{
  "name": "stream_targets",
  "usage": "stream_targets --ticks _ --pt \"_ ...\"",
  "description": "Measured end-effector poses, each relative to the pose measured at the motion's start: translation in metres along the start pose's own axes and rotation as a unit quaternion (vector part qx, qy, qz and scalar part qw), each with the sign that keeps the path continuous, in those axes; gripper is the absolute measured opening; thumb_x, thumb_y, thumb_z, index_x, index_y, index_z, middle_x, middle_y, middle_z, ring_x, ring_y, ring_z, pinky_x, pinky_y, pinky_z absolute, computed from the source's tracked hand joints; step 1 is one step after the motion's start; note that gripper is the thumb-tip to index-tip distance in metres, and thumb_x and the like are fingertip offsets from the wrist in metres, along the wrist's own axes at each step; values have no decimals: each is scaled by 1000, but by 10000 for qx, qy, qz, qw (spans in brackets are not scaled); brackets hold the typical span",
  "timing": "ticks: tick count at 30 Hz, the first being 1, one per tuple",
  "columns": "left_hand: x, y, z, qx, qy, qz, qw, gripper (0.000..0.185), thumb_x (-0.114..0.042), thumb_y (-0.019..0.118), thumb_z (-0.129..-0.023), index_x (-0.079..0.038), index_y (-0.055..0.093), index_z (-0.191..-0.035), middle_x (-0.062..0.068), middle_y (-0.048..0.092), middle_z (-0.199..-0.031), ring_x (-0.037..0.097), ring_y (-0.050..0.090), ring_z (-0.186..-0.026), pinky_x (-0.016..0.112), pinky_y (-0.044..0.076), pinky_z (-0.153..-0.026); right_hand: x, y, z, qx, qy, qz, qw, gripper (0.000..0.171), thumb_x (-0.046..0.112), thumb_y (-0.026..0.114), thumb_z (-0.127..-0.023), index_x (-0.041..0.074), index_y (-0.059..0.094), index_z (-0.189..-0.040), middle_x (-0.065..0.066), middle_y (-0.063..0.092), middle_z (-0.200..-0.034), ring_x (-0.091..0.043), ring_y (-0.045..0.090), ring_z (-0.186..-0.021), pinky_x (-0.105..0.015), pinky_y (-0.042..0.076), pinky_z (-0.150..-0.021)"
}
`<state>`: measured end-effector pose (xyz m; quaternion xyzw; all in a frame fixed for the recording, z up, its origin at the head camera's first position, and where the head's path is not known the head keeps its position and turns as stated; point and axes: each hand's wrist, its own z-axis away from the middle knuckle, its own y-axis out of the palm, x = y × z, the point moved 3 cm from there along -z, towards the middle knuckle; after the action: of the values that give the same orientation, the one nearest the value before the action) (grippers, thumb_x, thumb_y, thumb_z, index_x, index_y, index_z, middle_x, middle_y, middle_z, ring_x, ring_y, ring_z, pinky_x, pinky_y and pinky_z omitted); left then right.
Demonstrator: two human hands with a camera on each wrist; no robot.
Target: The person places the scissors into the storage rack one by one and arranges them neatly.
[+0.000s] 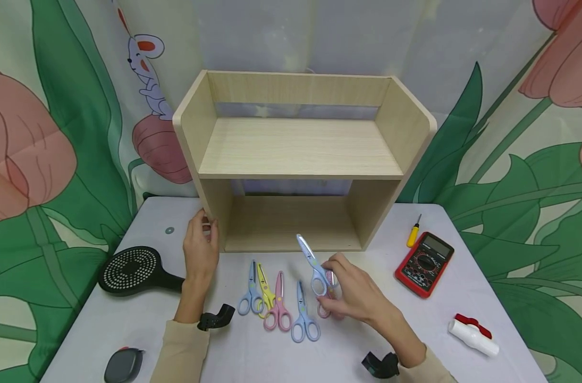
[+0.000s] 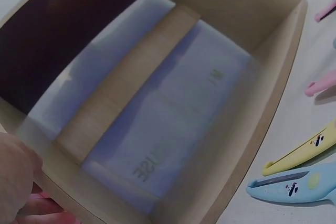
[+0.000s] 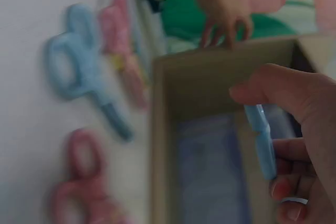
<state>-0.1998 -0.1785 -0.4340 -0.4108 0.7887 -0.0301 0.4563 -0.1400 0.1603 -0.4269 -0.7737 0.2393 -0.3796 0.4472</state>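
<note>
So the right hand [image 1: 355, 292] has light blue scissors [image 1: 318, 272] pinched by the handles, blades toward the wooden shelf [image 1: 295, 149]. Left hand's [image 1: 201, 250] fingers are loosely bent, touching the shelf's left side. Four more scissors [image 1: 279, 304] lie on the table [image 1: 252, 354] just left. Pink scissors [image 1: 323, 311] are partly hidden behind the right hand; right wrist view's pretty blurry.

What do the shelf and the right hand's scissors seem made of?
Shelf: probably wood or laminated board, matte, judging by the pale, grainy panels. Light-blue scissors: likely plastic handles, smooth, evenly coloured, moulded into loops; the pale blade has a shine, but metal or plastic stays open.
</note>
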Motion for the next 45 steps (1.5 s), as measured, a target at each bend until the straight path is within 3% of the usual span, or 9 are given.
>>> stream_targets --ticks 7,13,17,23,28,36,45 --pt "3 0 1 72 -1 20 10000 36 -9 60 -100 1 52 -134 26 60 -115 37 68 -97 48 64 -78 46 -46 -48 -855 -1344 113 9872 65 35 88 -70 4 60 -121 -3 58 -111 -12 59 -89 -25 59 -73" --pt "6 0 3 37 -5 16 10000 37 -9 59 -100 1 52 -135 26 60 -115 38 68 -97 49 64 -78 75 -73 -104 -1718 -1816 339 9677 61 41 86 -70 2 64 -111 -7 61 -103 -20 57 -89 -32 52 -74" --pt "8 -1 4 -45 -7 15 10000 36 -9 59 -100 1 52 -134 26 60 -114 37 68 -97 50 63 -78 89 -82 -147 -1707 -1512 294 9732 59 46 82 -74 2 65 -109 -7 60 -102 -21 54 -90 -32 48 -76" --pt "12 -1 6 -80 -34 -12 10000 35 -9 58 -101 1 52 -134 26 60 -115 38 68 -97 51 63 -78 99 -82 -203 -864 -435 19 9953 59 50 75 -79 3 65 -114 -6 57 -107 -19 52 -93 -31 49 -80" --pt "12 -2 6 -126 -8 -29 9999 35 -9 58 -101 0 52 -135 25 61 -115 38 68 -97 52 63 -78 106 -74 -235 -417 89 28 9991 59 53 71 -81 5 66 -115 -5 58 -112 -19 52 -94 -31 49 -82" --pt "10 0 6 -64 50 35 10000 36 -9 58 -101 1 52 -135 26 61 -115 38 68 -97 50 63 -77 121 -62 -257 -120 249 114 9996 63 59 70 -85 7 67 -121 -6 60 -122 -21 55 -106 -34 50 -95" --pt "7 2 4 -27 138 70 9999 38 -9 58 -101 0 52 -137 26 61 -114 38 68 -97 50 63 -78 131 -59 -262 -126 232 592 9979 61 59 61 -93 11 67 -129 -6 60 -125 -21 57 -109 -32 51 -94"
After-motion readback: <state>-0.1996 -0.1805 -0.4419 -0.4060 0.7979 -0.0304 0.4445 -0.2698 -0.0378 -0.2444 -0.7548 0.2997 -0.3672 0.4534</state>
